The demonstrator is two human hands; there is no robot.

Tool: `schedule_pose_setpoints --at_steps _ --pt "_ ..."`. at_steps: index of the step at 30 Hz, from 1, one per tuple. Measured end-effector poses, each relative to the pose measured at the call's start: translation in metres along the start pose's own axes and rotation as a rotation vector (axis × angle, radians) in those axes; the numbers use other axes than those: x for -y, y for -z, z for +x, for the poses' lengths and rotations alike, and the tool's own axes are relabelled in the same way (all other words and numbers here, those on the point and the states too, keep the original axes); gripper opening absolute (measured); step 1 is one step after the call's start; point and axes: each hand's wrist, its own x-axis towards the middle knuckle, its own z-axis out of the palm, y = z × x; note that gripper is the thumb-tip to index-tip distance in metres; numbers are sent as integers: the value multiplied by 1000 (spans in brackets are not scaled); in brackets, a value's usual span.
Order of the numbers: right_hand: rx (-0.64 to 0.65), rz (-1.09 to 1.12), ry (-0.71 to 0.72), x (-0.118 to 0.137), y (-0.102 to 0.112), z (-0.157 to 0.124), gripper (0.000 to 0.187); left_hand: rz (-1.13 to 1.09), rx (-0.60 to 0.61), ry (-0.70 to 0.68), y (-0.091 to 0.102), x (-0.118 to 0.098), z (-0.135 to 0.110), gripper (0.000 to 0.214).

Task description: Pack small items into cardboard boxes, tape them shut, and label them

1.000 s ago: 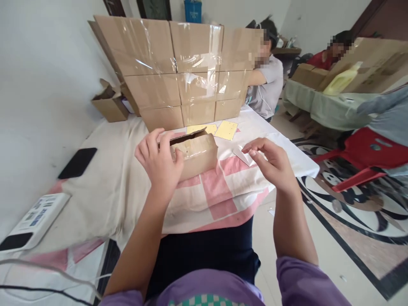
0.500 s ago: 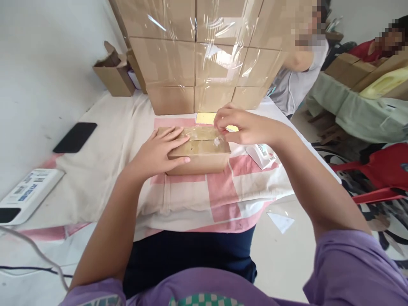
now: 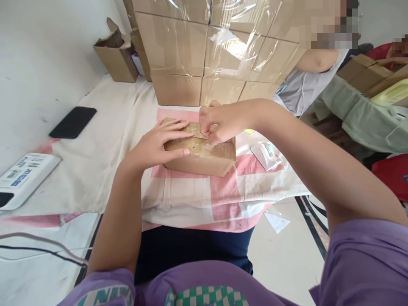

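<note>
A small brown cardboard box (image 3: 204, 159) lies closed on the pink-and-white cloth (image 3: 191, 195) in front of me. My left hand (image 3: 159, 142) rests flat on the box's left end, fingers stretched out over its top. My right hand (image 3: 219, 121) reaches across the top of the box with its fingers curled and pinched together on the clear tape (image 3: 204, 144) that runs along the lid seam.
A wall of taped cardboard boxes (image 3: 223, 46) stands just behind. A white tape dispenser (image 3: 266, 155) lies right of the box. A black phone (image 3: 72, 122) and a white device (image 3: 22, 178) sit at left. An open carton (image 3: 116, 55) stands at the back left. Other people sit at right.
The box flap stood open a second ago and is now shut. My right hand has moved left along the top of the box. My left hand has stayed flat on it.
</note>
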Motion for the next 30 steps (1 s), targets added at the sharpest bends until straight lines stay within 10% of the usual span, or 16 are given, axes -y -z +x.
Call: schedule_pose_setpoints --at_steps 7,30 --pt "-125 46 31 -21 -3 6 55 9 -19 -47 -1 2 0 57" --pt "426 -302 -611 69 25 31 33 34 1 -87 3 -3 -4 56"
